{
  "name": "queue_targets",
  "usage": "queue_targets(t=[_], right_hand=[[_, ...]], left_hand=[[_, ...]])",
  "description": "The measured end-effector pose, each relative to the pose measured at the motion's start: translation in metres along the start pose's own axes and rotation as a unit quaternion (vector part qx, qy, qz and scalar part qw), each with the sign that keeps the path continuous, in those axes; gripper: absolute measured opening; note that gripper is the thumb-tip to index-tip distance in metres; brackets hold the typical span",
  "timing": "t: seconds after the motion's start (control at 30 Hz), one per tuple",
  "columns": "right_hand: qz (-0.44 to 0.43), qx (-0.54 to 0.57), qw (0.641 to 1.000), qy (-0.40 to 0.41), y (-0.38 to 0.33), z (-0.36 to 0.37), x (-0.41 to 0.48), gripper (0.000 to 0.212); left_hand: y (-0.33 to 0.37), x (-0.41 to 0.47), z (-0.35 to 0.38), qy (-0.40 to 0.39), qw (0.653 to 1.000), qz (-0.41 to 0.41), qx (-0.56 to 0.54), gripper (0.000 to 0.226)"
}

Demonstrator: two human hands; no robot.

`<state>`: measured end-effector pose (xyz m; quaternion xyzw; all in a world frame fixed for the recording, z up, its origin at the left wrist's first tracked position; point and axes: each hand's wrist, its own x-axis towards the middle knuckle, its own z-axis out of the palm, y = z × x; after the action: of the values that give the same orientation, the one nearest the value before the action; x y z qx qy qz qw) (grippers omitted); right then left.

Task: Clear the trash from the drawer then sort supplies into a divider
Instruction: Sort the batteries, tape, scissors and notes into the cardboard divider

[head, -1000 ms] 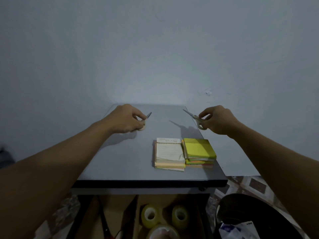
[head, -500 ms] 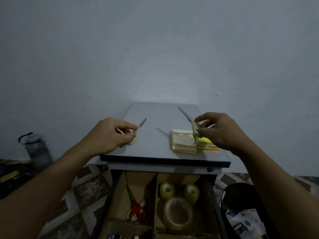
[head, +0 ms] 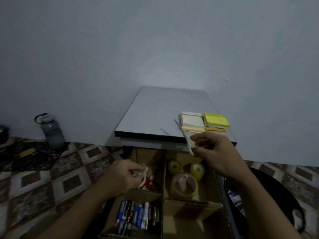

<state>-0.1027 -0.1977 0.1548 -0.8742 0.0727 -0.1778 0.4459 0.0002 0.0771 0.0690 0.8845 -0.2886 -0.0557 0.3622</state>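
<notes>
My left hand (head: 123,177) grips a cream-handled pair of scissors (head: 144,177) low over the back-left compartment of the cardboard divider (head: 162,197), just above red-handled scissors (head: 149,184) lying there. My right hand (head: 214,152) holds a second cream-handled pair of scissors (head: 187,140) in the air at the cabinet's front edge, blade pointing up and left. The open drawer holds tape rolls (head: 183,185) in the back-right compartment and several batteries (head: 136,215) in the front-left one. The front-right compartment looks bare.
On the grey cabinet top (head: 155,114) lie a cream notepad stack (head: 192,122) and a yellow-green sticky-note stack (head: 215,120). A black bin (head: 269,195) with paper in it stands right of the drawer. A grey water bottle (head: 51,131) stands on the patterned floor by the wall.
Both hands have pulled back from the cabinet top, each with its scissors. My left hand has dropped down into the drawer's back-left compartment. The view has tilted down, showing more of the drawer.
</notes>
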Motion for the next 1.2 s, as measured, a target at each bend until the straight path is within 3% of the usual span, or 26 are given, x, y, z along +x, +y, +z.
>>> queue_targets(t=[0.17, 0.3, 0.5, 0.57, 0.67, 0.83, 1.0, 1.2], right_hand=[[0.011, 0.001, 0.999, -0.031, 0.003, 0.014, -0.007, 0.022], [0.019, -0.006, 0.999, -0.038, 0.008, 0.017, -0.008, 0.022], [0.028, -0.005, 0.998, -0.058, 0.018, 0.018, -0.010, 0.022], [0.031, -0.008, 0.998, -0.059, 0.020, 0.019, -0.011, 0.022], [0.029, -0.012, 0.998, -0.056, 0.021, 0.020, -0.013, 0.021], [0.038, -0.037, 0.996, -0.068, 0.015, 0.038, -0.016, 0.021], [0.048, -0.108, 0.986, -0.118, 0.001, 0.086, -0.019, 0.022], [0.042, -0.206, 0.967, -0.142, 0.005, 0.139, -0.006, 0.026]], left_hand=[[0.002, 0.029, 0.021, -0.068, 0.985, 0.015, 0.158, 0.039], [-0.004, 0.049, 0.036, -0.123, 0.966, 0.008, 0.227, 0.041], [-0.012, 0.058, 0.046, -0.146, 0.938, 0.010, 0.313, 0.032], [-0.013, 0.056, 0.044, -0.132, 0.950, 0.019, 0.283, 0.019], [-0.021, 0.047, 0.039, -0.067, 0.990, 0.033, 0.117, 0.015], [-0.044, 0.014, 0.022, 0.185, 0.981, 0.047, 0.035, 0.025], [-0.058, 0.003, 0.017, 0.153, 0.981, -0.090, -0.074, 0.034], [-0.056, 0.003, 0.017, 0.169, 0.975, -0.098, -0.103, 0.033]])
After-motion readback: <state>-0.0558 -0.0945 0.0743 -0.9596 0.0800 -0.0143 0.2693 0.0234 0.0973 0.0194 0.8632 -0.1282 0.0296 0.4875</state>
